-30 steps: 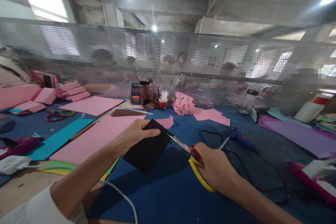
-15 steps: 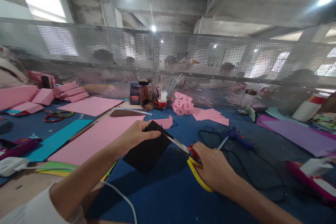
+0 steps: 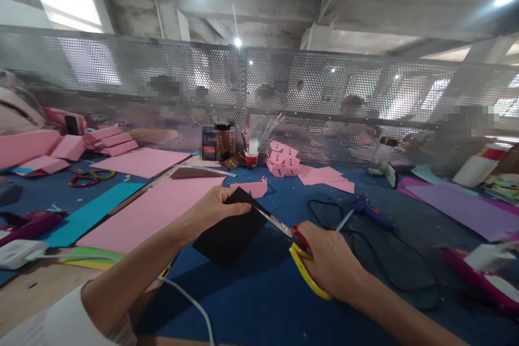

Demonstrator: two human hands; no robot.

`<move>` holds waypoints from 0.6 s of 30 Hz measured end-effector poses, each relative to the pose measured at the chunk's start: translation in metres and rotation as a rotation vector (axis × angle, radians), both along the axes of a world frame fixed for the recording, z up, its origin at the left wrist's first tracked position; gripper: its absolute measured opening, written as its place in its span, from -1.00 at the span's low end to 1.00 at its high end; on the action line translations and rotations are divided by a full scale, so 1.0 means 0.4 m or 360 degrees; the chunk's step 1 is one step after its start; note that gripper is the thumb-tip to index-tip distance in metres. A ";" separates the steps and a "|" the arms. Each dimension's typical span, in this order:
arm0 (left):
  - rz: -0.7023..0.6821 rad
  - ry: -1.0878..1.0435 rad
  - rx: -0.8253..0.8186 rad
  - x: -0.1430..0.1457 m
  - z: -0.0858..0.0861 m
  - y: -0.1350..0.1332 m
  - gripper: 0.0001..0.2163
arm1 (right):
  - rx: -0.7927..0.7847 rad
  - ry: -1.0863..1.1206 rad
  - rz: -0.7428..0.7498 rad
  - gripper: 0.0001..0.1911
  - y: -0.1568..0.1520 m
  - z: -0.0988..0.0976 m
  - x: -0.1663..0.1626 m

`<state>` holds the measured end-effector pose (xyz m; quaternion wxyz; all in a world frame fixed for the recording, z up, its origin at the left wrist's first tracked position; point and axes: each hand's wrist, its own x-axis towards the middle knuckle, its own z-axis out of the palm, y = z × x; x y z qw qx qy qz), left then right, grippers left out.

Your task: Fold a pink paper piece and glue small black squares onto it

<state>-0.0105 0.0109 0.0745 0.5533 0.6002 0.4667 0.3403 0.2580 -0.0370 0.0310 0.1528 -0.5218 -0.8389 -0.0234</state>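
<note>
My left hand point(image 3: 214, 211) pinches the upper left edge of a black sheet of paper point(image 3: 233, 235), thumb on top. The sheet is held tilted above the blue table. My right hand point(image 3: 330, 259) grips a pair of scissors point(image 3: 310, 275) with red and yellow handles. Their metal blades point left and lie on the black paper along its upper right side, close to my left thumb. Part of the red handle is hidden behind my right fingers.
Right of the scissors lies a blue glue gun point(image 3: 371, 212) with its dark cord. Pink paper point(image 3: 158, 211) and a teal strip point(image 3: 95, 211) are on the left. Folded pink pieces point(image 3: 283, 159), a red-and-white cup point(image 3: 251, 158) and jars stand before the perforated metal screen point(image 3: 312, 86). People sit behind it.
Very little differs. The black sheet and my left hand have shifted slightly to the right; the scissors stay at its upper right side.
</note>
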 end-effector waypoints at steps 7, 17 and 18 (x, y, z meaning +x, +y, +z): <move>-0.0027 -0.0020 -0.0023 -0.001 -0.004 0.002 -0.69 | -0.0022 0.0018 -0.0012 -0.93 0.000 -0.004 0.000; -0.0066 -0.0038 -0.0001 -0.004 -0.001 -0.003 -0.69 | -0.0024 0.0012 -0.0019 -0.92 0.001 -0.007 0.002; -0.0069 -0.0037 0.0001 -0.004 -0.001 -0.003 -0.69 | -0.0026 0.0006 -0.0020 -0.92 0.001 -0.007 0.002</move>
